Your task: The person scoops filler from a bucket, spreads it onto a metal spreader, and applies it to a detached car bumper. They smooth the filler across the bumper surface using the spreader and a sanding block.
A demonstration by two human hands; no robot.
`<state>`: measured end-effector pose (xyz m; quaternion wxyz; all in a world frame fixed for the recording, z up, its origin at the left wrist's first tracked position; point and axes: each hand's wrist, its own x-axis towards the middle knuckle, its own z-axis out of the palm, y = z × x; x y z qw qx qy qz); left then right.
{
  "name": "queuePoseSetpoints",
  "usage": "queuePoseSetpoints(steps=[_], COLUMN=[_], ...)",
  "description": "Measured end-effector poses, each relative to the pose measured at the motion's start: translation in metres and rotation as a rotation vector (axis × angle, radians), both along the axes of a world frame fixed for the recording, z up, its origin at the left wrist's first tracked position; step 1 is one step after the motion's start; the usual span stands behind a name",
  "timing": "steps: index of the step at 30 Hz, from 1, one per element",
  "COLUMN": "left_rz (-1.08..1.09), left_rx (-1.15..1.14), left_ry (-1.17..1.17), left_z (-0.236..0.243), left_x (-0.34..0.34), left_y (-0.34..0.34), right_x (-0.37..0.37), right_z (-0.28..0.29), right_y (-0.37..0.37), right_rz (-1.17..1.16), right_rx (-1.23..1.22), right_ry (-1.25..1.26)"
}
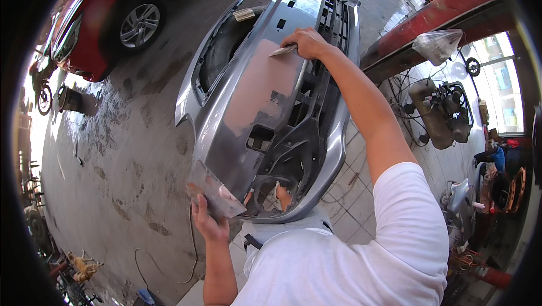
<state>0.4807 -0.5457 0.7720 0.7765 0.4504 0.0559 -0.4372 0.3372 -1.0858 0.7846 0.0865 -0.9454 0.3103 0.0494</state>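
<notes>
A grey car bumper (pixel 212 162) lies lengthwise before me, its grille openings on the right side. Pinkish body filler (pixel 257 88) covers a broad patch of its upper face. My right hand (pixel 309 42) reaches to the far end of that patch and grips a flat putty spreader (pixel 282 51), whose edge meets the filler. Down at the near left end, my left hand (pixel 209 219) holds a clear rectangular mixing plate (pixel 210 190) with a lump of pink filler (pixel 226 193) on it. The fingers under the plate are partly hidden.
A red car (pixel 101 23) stands at the upper left. On the right are a red lift post (pixel 435 15), a plastic bag (pixel 437 45) hanging from it, and an air compressor (pixel 440 111). A thin hose (pixel 195 249) lies on the floor. A small block (pixel 244 14) rests at the bumper's far left opening.
</notes>
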Motion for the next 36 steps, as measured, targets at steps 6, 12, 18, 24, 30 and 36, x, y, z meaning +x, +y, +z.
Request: queuePoseSetpoints(steps=[6, 12, 18, 24, 30, 36], left_rz=[-0.048, 0.03, 0.08, 0.162, 0.261, 0.378], left_rx=[0.009, 0.062, -0.04, -0.07, 0.181, 0.29], left_ry=[0.024, -0.066, -0.211, -0.248, -0.13, -0.087], left_z=[0.004, 0.032, 0.066, 0.085, 0.055, 0.05], left_x=[-0.018, -0.064, -0.088, -0.091, -0.103, -0.123], left_y=[-0.027, -0.078, -0.119, -0.091, -0.001, 0.04], right_x=[-0.09, -0.117, -0.119, -0.092, 0.016, 0.071], right_z=[0.002, 0.064, 0.063, 0.026, -0.005, -0.001], right_y=[0.035, 0.227, 0.303, 0.137, -0.011, -0.014], right_rz=[-0.028, 0.051, 0.121, 0.237, 0.019, 0.078], right_rx=[0.111, 0.509, 0.495, -0.065, -0.109, -0.082], right_ry=[-0.035, -0.919, -0.793, -0.411, -0.189, -0.065])
